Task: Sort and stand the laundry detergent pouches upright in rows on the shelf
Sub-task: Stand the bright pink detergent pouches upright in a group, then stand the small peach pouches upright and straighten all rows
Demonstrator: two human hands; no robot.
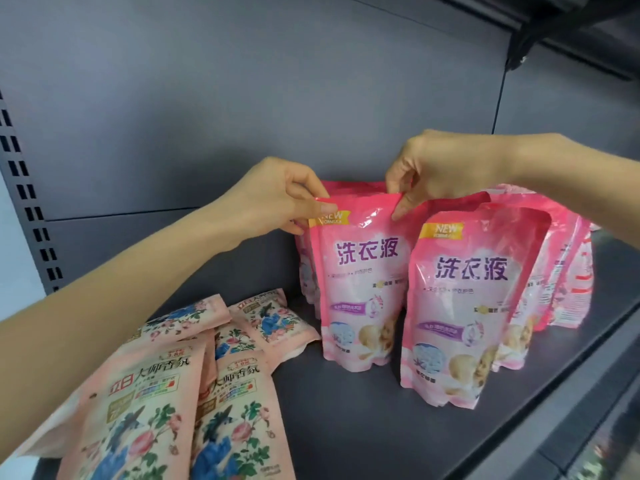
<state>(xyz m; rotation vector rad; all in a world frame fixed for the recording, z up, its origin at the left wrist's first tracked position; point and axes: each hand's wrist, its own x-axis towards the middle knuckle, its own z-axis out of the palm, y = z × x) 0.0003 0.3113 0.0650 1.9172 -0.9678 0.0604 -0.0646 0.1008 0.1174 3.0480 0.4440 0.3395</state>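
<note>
A bright pink detergent pouch stands upright on the dark grey shelf. My left hand pinches its top left corner, and my right hand pinches its top right corner. Another pink pouch stands in front of it to the right. More pink pouches stand behind, partly hidden, and at least one stands behind the held pouch. Several pale floral pouches lie flat in a loose pile at the lower left.
The shelf's grey back panel rises behind the pouches. A slotted upright runs down the left side. The shelf's front edge slants across the lower right. Bare shelf surface shows in front of the standing pouches.
</note>
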